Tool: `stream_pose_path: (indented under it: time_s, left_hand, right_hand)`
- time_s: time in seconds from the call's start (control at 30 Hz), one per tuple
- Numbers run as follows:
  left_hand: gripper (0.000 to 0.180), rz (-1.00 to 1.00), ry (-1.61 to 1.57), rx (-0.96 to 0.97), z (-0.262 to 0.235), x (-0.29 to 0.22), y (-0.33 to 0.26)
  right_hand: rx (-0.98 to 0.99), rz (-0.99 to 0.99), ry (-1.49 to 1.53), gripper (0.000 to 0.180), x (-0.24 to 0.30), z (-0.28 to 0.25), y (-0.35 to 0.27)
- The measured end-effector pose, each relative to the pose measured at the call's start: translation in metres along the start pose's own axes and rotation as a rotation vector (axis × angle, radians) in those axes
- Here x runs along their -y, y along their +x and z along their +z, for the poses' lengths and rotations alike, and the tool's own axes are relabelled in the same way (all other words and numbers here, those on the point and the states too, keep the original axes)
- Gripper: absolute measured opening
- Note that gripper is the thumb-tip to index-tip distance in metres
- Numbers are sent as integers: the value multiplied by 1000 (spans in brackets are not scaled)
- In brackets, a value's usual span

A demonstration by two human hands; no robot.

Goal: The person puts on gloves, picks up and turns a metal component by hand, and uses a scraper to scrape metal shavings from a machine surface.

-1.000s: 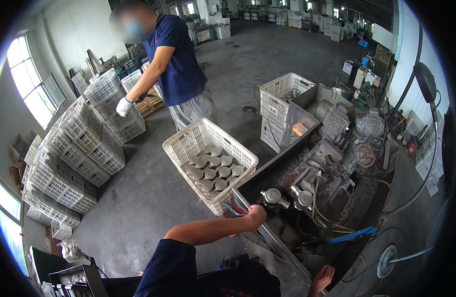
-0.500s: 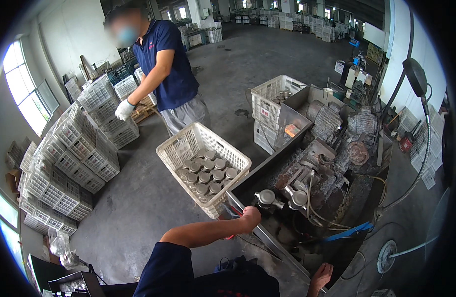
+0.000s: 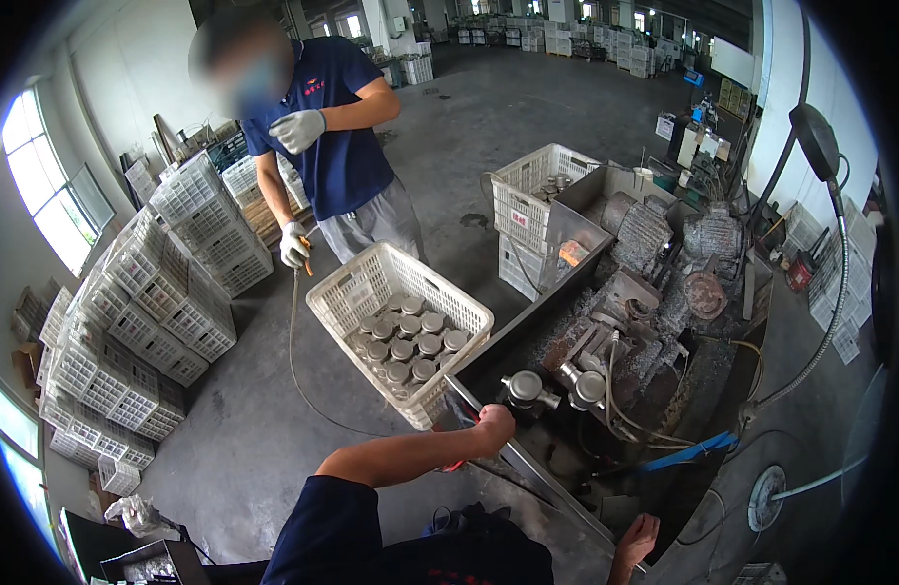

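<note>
My left hand (image 3: 495, 430) is closed on the near rim of the dark metal trough (image 3: 557, 495); whatever lies inside the fist is hidden. Farther right along the same rim, my right hand (image 3: 641, 536) rests with loosely curled fingers, nothing visible in them. Just beyond my left hand, a round metal housing with side stubs (image 3: 525, 389) sits in the trough. Beside it, a second metal housing (image 3: 588, 390) lies at the machine's fixture. A white plastic crate (image 3: 337, 307) to the left carries several rows of round metal parts (image 3: 403, 349).
Beyond the crate stands a co-worker (image 3: 323, 185) in white gloves, holding an orange-tipped tool (image 3: 306, 268) on a hose (image 3: 293, 351). Stacked crates (image 3: 108, 370) line the left. Chip-covered motors (image 3: 644, 234) fill the trough's far end; a flexible metal conduit (image 3: 840, 292) hangs right.
The co-worker has turned toward the crate, one gloved hand now low with the orange-tipped tool and hose, the other raised to the chest. My hands have hardly moved.
</note>
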State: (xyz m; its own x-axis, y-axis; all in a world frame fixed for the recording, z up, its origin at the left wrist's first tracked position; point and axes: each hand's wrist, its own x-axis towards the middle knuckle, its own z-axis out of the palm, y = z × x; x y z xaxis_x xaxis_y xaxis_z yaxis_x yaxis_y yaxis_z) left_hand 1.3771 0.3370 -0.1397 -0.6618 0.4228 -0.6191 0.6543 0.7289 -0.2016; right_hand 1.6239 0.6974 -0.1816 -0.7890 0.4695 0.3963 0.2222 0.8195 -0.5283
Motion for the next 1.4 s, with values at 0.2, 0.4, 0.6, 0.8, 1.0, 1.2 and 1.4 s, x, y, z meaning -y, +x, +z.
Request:
stream_pose_path:
  time_s: [0.2, 0.4, 0.6, 0.8, 1.0, 1.2, 1.4]
  left_hand:
    - [19, -1, 27, -24, -10, 1, -12]
    - [24, 0, 23, -7, -7, 3, -9]
    - [29, -26, 62, -19, -13, 0, -18]
    - [22, 16, 58, -50, -11, 3, -19]
    - [21, -5, 44, -55, -8, 2, -13]
    - [19, -5, 40, -53, -10, -1, -14]
    - [23, 21, 78, -30, -16, -4, -16]
  right_hand:
    - [1, -10, -9, 8, -9, 5, 0]
    - [1, 5, -2, 6, -14, 7, -1]
    - [1, 0, 16, 6, -13, 7, -1]
    - [-13, -18, 35, 6, -9, 6, 0]
    - [-17, -17, 14, 6, -10, 7, 1]
    - [1, 17, 49, 7, -12, 5, 0]
    - [-20, -4, -21, 7, -10, -3, -4]
